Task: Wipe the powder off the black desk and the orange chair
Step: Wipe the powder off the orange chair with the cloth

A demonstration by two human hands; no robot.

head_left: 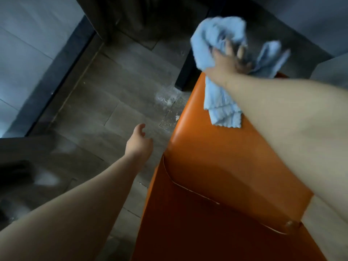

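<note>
Orange leather-like upholstery fills the lower right of the view: the orange chair stands closest to the camera, its smooth top running away from the viewer, with a stitched seam curving across its near end and a small round stud at the seam's right corner. Left of it, over the floor, the left hand hangs with fingers loosely curled and nothing in them, just beside the chair's edge but not touching it. Its bare forearm comes up from the lower left corner.

Grey wood-look floor lies under that hand. Further along, white powder is scattered on the planks next to the chair's left side (a thicker patch sits near a dark leg, with smaller flecks trailing back along the chair).

At the far end of the chair, the right hand grips a light blue cloth, fingers curled into the bunched fabric. One tail of the cloth hangs down and rests on the orange top; another flap sticks out to the right. Motion blur softens the hand and cloth, so the exact finger placement is hard to make out.

Beyond the cloth, the black desk shows only as a dark upright leg and a shadowed mass above it. A pale wall with a dark skirting runs along the left.
</note>
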